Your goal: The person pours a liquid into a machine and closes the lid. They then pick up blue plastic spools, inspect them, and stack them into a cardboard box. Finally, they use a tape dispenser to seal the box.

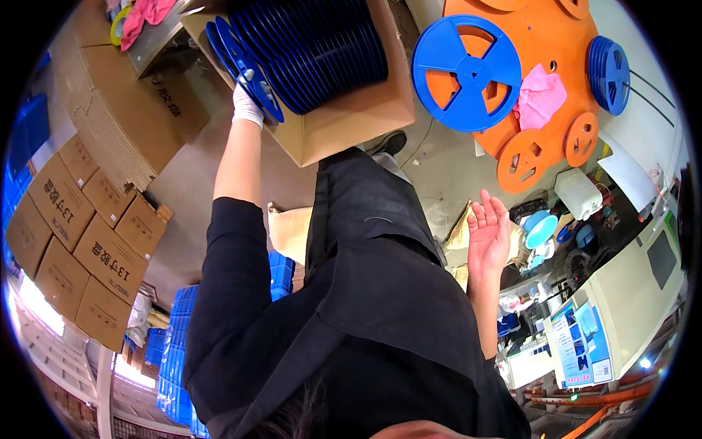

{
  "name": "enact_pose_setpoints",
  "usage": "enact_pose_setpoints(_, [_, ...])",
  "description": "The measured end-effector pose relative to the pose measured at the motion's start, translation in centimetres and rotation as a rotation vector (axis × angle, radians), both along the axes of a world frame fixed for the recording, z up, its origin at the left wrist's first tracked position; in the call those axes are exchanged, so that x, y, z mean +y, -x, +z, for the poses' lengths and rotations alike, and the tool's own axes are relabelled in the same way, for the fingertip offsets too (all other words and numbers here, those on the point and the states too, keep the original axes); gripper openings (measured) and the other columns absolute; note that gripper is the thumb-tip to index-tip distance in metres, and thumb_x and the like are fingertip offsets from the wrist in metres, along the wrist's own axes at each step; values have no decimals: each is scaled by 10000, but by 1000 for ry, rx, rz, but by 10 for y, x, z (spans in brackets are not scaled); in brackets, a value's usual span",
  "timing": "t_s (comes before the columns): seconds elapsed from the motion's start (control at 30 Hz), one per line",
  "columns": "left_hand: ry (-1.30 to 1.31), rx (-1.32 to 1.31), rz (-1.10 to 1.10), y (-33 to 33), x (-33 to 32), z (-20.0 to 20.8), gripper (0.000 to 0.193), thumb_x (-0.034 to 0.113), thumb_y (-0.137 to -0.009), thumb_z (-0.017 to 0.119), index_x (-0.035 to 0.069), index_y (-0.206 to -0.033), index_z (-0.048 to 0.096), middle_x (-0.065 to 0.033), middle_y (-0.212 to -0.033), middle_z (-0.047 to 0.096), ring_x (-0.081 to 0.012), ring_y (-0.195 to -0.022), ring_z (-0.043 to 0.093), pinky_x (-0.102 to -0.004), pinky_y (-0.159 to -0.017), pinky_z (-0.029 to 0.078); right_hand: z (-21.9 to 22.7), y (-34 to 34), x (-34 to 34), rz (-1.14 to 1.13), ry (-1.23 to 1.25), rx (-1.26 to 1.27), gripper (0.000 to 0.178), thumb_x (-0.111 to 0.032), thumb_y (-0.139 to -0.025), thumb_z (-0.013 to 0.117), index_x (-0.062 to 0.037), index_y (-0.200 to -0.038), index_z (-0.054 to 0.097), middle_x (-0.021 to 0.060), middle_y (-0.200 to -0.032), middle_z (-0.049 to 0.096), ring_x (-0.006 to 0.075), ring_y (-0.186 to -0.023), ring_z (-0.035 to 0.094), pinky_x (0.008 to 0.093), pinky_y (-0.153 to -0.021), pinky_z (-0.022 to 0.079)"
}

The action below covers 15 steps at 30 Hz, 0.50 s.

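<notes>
My left hand, in a white glove, grips a blue plastic reel at the left end of an open cardboard carton. Its fingers show through the reel's openings. Inside the carton stands a tight row of blue reels on edge. My right hand is bare and holds nothing; it hangs palm up with its fingers apart, below an orange round turntable. On that turntable's near left part lies a large blue reel with three wide openings, beside a pink cloth.
Several blue reels are stacked at the turntable's right edge. Orange discs stick out around its rim. Closed cartons are piled at left, near blue crates. A white jug and a pale machine cabinet stand at right.
</notes>
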<state>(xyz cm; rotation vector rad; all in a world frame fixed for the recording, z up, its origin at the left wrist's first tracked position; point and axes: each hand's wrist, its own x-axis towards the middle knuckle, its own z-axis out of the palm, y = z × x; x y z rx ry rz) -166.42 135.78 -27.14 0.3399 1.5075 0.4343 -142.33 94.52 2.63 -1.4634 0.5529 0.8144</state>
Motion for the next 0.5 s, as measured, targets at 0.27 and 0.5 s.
enact_pose_setpoints(0.27, [78, -3, -93, 1, 34, -43, 684, 437, -775, 673, 54, -1314, 500, -181, -1015, 638, -353, -908, 623, -488, -830, 524, -11, 10, 6, -24, 50, 57, 383, -335, -1035, 389, -30, -1234, 507, 161, -1324, 546, 222, -1059, 594, 341, -873, 498])
enact_pose_setpoints(0.5, [-424, -76, 31, 15, 12, -31, 681, 494, -973, 444, 13, -1447, 362, -118, -1490, 395, -299, -1356, 387, -403, -1139, 270, -14, 8, 8, 40, 85, 23, 419, -374, -1022, 425, -23, -1237, 506, 178, -1300, 561, 235, -1033, 602, 355, -850, 505])
